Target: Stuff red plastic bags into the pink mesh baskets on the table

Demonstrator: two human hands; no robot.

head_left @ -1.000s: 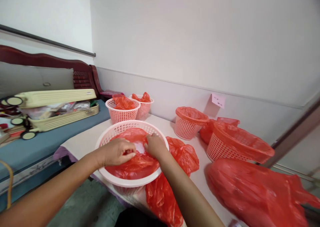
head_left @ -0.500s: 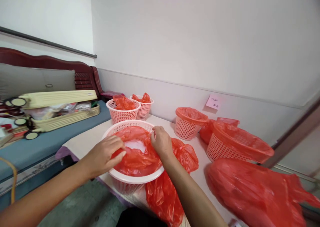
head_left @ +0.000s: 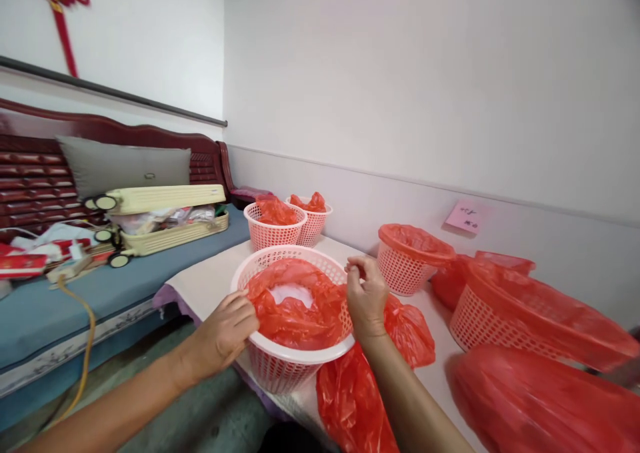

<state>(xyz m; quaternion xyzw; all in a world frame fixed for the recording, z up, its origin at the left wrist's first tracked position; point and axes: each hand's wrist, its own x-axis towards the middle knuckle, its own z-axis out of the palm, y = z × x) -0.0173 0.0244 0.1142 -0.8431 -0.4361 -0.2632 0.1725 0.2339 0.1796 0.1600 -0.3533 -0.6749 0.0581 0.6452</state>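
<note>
In front of me stands a white plastic basket (head_left: 300, 356) with holes in its sides. A thin red plastic bag (head_left: 280, 326) lies loosely inside it, and something white (head_left: 292, 294) shows in the bag's opening. My left hand (head_left: 227, 330) is closed at the basket's left rim, fingertips pinching the bag's edge. On the opposite side, my right hand (head_left: 367, 298) is curled closed above the rim, where the red film reaches it; its fingertips are partly hidden. Beside the basket, under my right forearm, lies another crumpled red bag (head_left: 350, 400).
Two bag-filled baskets (head_left: 277, 234) (head_left: 313, 228) stand at the back. To the right are two baskets with red liners folded over their rims (head_left: 403, 272) (head_left: 493, 320), and a puffed red bag (head_left: 545, 400). An open yellow suitcase (head_left: 173, 233) lies on the bed (head_left: 165, 273).
My hands have moved apart to opposite sides of the basket, drawing the red bag outward. The view has turned left, so more of the bed and a red wall hanging show.
</note>
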